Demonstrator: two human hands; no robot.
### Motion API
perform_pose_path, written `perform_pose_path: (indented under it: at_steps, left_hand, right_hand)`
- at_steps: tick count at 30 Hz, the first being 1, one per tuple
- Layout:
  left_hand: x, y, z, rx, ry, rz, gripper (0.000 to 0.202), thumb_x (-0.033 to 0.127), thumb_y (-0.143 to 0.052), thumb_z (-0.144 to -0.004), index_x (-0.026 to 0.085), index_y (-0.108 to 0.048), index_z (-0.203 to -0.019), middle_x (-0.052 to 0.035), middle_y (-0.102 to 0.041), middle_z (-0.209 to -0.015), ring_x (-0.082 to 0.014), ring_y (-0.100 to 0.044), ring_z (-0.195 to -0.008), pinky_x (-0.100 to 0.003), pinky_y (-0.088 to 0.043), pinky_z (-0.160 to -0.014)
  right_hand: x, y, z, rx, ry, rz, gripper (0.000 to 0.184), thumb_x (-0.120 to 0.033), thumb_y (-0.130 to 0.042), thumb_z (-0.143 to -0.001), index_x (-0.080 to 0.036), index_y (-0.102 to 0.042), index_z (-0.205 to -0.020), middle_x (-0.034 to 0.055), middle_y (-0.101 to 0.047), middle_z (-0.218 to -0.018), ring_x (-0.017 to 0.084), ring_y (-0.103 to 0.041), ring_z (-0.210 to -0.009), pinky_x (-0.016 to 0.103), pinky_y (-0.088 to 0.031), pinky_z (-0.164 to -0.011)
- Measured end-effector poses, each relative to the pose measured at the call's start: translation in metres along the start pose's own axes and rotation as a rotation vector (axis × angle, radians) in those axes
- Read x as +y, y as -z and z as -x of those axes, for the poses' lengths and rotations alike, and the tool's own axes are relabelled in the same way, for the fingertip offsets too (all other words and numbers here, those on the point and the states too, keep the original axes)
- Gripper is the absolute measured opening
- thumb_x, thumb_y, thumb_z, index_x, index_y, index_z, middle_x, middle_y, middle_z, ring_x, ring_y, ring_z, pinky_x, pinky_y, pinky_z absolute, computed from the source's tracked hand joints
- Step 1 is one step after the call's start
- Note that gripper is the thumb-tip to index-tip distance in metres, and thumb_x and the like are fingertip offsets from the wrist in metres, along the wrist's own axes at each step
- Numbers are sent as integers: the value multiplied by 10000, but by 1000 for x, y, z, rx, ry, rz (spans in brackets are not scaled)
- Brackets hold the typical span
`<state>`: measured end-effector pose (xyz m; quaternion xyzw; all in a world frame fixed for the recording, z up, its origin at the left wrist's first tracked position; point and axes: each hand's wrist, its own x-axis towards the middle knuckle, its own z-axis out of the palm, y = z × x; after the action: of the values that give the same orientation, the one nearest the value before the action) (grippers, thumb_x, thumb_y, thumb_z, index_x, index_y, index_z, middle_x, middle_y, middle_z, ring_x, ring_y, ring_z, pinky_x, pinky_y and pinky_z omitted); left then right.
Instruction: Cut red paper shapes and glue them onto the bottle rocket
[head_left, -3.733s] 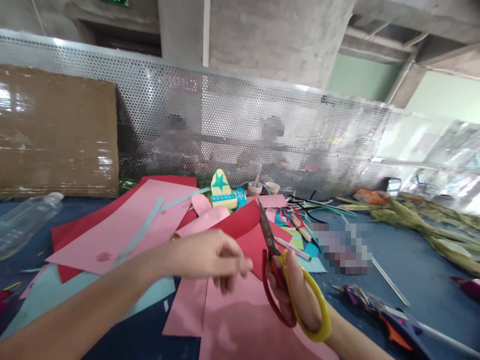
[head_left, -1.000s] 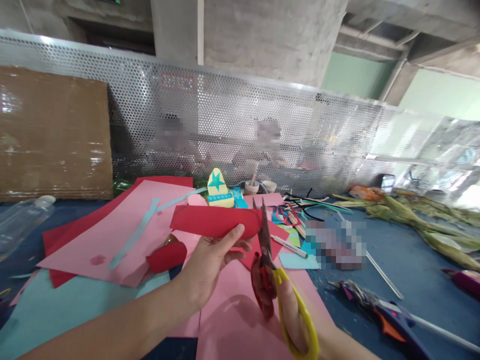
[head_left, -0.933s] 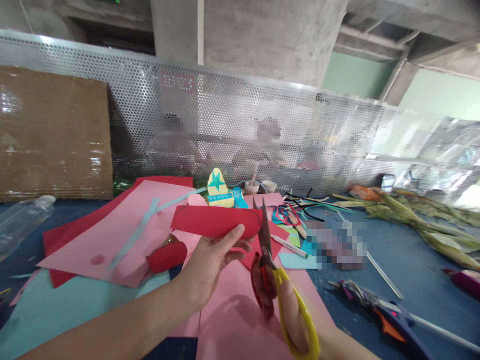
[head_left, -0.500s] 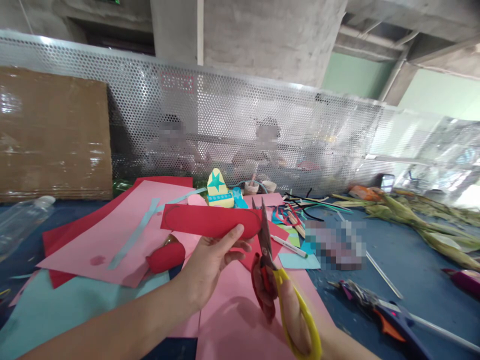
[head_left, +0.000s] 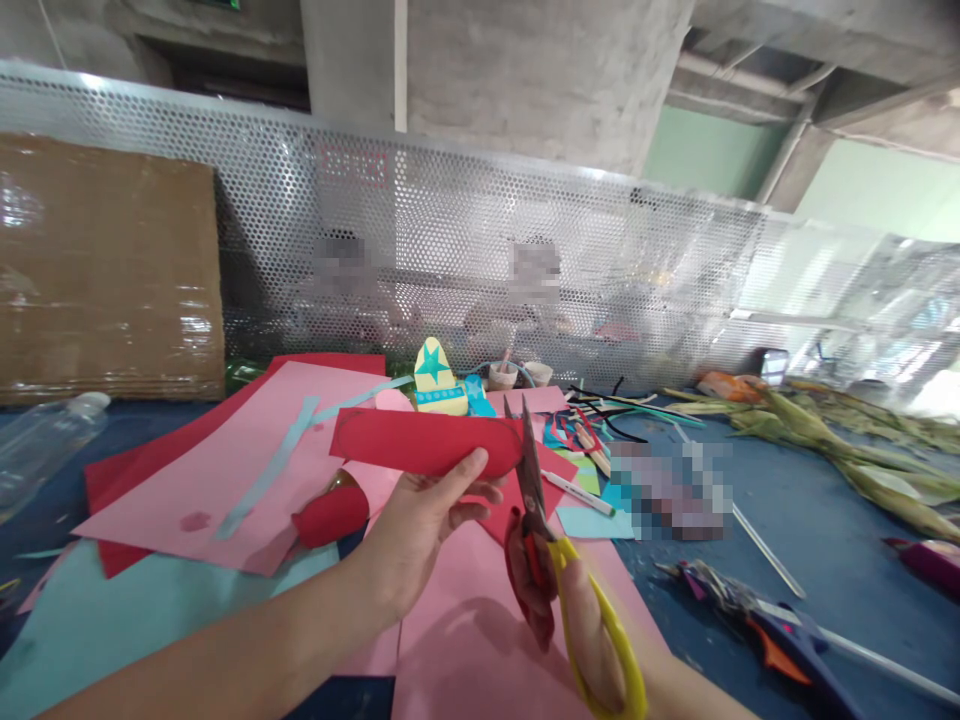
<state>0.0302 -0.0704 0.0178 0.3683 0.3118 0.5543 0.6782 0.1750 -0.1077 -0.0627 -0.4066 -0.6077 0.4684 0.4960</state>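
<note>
My left hand (head_left: pixel 431 525) pinches a strip of red paper (head_left: pixel 420 438) by its lower right part, thumb in front. A curved pencil line runs along the strip near its ends. My right hand (head_left: pixel 589 620) grips scissors (head_left: pixel 534 490) with yellow handles through the loops. Their blades point up, slightly parted, at the strip's right end. Below the hands lies a pink sheet (head_left: pixel 465 650). Left of my left hand rests a rolled red paper piece (head_left: pixel 334 515).
Pink paper (head_left: pixel 247 440) and light blue paper (head_left: pixel 150 610) cover the left side. A marker (head_left: pixel 581 492), a glue gun (head_left: pixel 757 620) and corn husks (head_left: pixel 840 440) lie to the right. A clear bottle (head_left: pixel 45 455) is at far left. A perforated metal panel (head_left: pixel 450 230) stands behind.
The left end of the red strip has shifted slightly to the right. Both hands and the scissors stay almost in place.
</note>
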Motion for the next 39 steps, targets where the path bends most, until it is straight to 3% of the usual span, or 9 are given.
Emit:
perform_pose_path:
  at_steps: [7,17,24,32,39]
  left_hand:
    - [1,0,-1,5,-7,-13,270,336,-912,-579,181,-752,-731,-1,-739,-705,-130,-673,-627,-211,-534,-585]
    - [1,5,-4,20,-8,-37,219,340,-887,-621,190,-752,-704,-10,-737,-705,-142,-676,-674,-218,-529,-622]
    - [4,3,-4,42,-20,-59,200,333,-887,-607,193,-755,-662,-3,-722,-675,-142,-669,-654,-221,-528,-621]
    - [11,-2,-5,41,-58,-92,176,316,-884,-581,196,-757,-606,0,-718,-645,-137,-662,-628,-212,-532,-597]
    - [9,0,-9,61,-84,-117,160,297,-873,-573,200,-745,-562,-9,-707,-590,-145,-648,-597,-229,-534,-587]
  right_hand:
    - [-9,10,2,-105,8,2,645,-877,-234,-802,-254,-399,-776,-75,-284,-539,106,-221,-409,247,-262,-354]
    - [-9,9,5,-70,-14,68,654,-864,-193,-821,-251,-411,-752,-74,-267,-532,110,-233,-406,250,-273,-365]
    - [-15,9,3,-94,-32,43,655,-894,-252,-778,-257,-396,-738,-67,-283,-542,112,-239,-414,242,-252,-346]
    - [-15,12,5,-56,-2,59,620,-816,-267,-861,-233,-392,-691,-71,-324,-547,83,-271,-413,218,-226,-368]
    - [-12,13,6,-100,-31,3,606,-809,-303,-859,-226,-415,-740,-79,-314,-573,77,-266,-420,198,-257,-362]
